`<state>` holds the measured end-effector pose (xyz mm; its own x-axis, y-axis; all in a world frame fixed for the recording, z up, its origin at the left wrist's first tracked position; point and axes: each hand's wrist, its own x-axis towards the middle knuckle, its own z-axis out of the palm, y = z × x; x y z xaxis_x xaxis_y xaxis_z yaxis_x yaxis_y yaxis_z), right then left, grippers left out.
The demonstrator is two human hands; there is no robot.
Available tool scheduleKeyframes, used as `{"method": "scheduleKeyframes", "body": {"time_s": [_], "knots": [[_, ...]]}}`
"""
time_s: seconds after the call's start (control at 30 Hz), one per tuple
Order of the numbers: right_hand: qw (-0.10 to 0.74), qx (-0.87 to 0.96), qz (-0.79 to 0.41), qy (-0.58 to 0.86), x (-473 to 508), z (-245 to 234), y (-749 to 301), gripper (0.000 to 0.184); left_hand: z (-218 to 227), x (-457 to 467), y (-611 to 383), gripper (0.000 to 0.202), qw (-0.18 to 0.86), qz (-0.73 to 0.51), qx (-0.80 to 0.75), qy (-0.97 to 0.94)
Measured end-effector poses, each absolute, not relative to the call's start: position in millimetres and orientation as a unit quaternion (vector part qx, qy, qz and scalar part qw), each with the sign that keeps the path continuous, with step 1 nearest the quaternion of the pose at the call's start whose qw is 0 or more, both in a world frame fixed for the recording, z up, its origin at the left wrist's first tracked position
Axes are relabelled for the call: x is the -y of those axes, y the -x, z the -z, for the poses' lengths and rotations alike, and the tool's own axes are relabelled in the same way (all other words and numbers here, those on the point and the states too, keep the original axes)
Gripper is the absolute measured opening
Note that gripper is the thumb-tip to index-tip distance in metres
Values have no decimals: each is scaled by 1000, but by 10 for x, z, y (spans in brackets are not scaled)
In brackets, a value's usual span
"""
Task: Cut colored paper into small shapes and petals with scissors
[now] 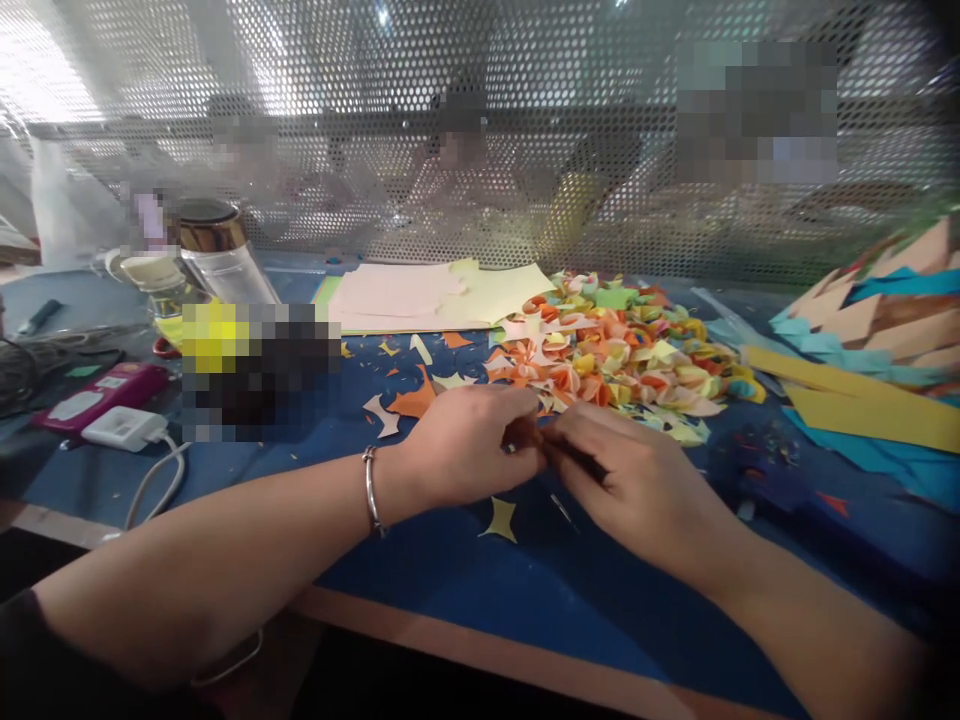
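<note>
My left hand (480, 445), with a silver bangle at the wrist, is closed, thumb and fingers pinched together. Touching it at the fingertips is my right hand (626, 470), also in a pinch. Whatever lies between the fingers is too small or hidden to name. Just beyond both hands rises a heap of folded and curled coloured paper pieces (600, 350). A yellow four-pointed paper scrap (500, 520) lies on the blue table below my left hand. A thin metal tool (564, 510) rests under my right hand. Orange paper scraps (412, 398) lie beyond my left wrist.
Paper sheets (405, 295) lie at the back. Left stand a clear flask (225, 255) and a jug (154, 280), near a magenta power strip (101, 400) with a white charger (124, 428). Right are a dark blue glue gun (795, 500), yellow paper strips (870, 410) and a layered paper piece (885, 310).
</note>
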<state>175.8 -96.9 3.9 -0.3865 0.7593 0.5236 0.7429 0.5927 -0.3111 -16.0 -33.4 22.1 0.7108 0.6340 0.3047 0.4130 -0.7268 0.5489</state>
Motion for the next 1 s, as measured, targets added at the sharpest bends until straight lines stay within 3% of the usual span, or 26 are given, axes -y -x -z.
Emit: {"method": "scheduleKeyframes", "body": {"time_s": [0.23, 0.43, 1.0], "knots": [[351, 816, -43, 456, 994, -99, -1740, 18, -254, 282, 231, 4, 256, -244, -266, -897], [401, 777, 31, 485, 1017, -189, -1854, 11, -221, 84, 303, 2, 318, -284, -314, -848], [284, 792, -29, 539, 981, -162, -1999, 18, -192, 56, 291, 6, 395, -292, -353, -797]]}}
